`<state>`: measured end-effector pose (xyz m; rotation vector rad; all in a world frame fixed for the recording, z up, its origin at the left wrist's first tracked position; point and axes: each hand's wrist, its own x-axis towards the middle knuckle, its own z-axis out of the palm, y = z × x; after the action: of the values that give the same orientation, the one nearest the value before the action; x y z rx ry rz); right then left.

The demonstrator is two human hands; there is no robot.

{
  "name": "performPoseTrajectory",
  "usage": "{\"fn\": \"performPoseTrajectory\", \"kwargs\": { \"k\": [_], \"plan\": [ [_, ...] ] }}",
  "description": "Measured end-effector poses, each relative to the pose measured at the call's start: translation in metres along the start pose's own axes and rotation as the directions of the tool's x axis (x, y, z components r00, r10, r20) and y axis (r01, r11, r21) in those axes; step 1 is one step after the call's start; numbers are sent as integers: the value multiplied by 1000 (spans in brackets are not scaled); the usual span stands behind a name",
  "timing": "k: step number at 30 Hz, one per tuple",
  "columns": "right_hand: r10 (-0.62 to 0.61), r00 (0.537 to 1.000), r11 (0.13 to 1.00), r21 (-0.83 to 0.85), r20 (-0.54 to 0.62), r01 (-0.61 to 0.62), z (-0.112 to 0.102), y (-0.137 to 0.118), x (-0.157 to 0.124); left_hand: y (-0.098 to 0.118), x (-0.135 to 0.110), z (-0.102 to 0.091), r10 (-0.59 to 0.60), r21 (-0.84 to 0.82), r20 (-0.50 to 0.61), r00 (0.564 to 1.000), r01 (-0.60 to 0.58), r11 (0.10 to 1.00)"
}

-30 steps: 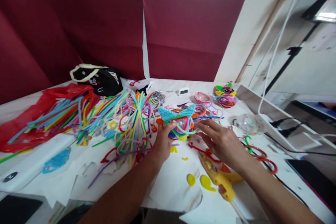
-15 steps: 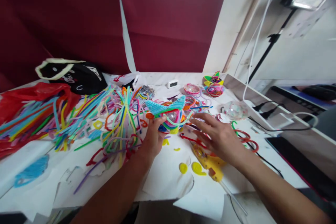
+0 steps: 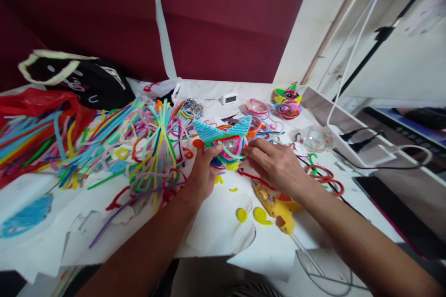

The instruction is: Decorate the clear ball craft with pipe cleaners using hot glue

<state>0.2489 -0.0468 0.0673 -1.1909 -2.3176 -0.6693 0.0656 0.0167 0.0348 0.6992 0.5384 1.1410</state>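
Note:
A colourful pipe-cleaner figure (image 3: 228, 141) with two blue pointed ears and a clear shiny dome in its middle is held up over the table. My left hand (image 3: 205, 171) grips its left side, thumb in front. At its right edge, the fingers of my right hand (image 3: 278, 162) are pinched together, touching the figure's side; the fingertips are partly hidden. Below my right wrist lies a yellow glue gun (image 3: 284, 213). Two yellow coils (image 3: 241, 215) of pipe cleaner rest on the white paper (image 3: 223, 234) in front of the figure.
Loose pipe cleaners (image 3: 162, 134) spread on the left, beside a red bag (image 3: 31, 102) full of more. A black bag (image 3: 97, 83) stands behind. On the right are a clear dome (image 3: 317, 139), a finished-looking figure (image 3: 289, 102), a phone (image 3: 383, 209) and cables. A small digital clock (image 3: 229, 99) stands at the back.
My right hand has moved left, and its spread fingers have closed in at the figure's right edge. My left hand keeps its grip. The view has shifted slightly.

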Motion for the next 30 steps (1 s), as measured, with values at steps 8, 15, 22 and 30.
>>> {"fn": "performPoseTrajectory", "kwargs": {
  "k": [8,15,22,30],
  "plan": [
    [17,1000,994,112,21,-19,1,2,0,-1,-1,-1,-52,-6,-53,997,52,999],
    [130,991,908,404,-14,-114,-4,2,-4,-3,-1,-3,-28,2,-55,998,28,1000],
    [503,858,508,765,109,-395,-3,-3,0,-2,-3,-1,-38,2,-70,997,38,999],
    [636,733,245,838,240,-487,-3,-9,15,-6,-1,-4,-8,-23,-124,992,5,1000]
  ]
}}
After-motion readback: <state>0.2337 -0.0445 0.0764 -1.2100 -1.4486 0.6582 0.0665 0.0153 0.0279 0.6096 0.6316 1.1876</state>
